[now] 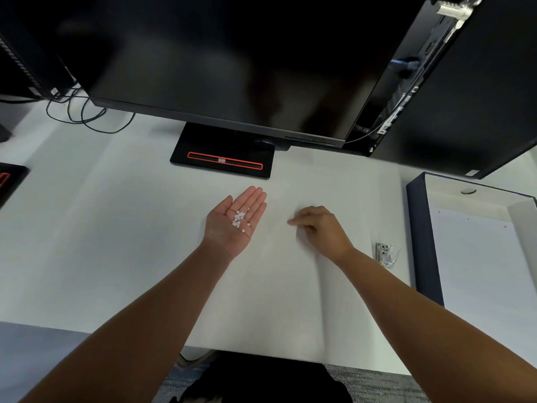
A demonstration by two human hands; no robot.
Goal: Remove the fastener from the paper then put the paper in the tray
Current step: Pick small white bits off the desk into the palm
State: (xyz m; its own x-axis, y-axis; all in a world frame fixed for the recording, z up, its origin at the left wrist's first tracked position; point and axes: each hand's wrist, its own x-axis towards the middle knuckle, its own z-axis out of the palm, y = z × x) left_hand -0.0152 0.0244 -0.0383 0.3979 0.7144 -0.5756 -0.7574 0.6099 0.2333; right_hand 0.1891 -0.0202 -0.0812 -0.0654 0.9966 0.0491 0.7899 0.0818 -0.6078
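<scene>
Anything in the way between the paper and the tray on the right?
Yes: a small clear clip lies between the paper and the left wall of the tray. Whether it rests on the sheet's edge is unclear. Lifting the paper rather than sliding it would likely clear it.

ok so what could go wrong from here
The white bits lie loose on the flat left hand; a tilt would likely scatter them across the white paper and desk, where they would be hard to see. The right hand, blurred over the paper, might nudge it.
</scene>
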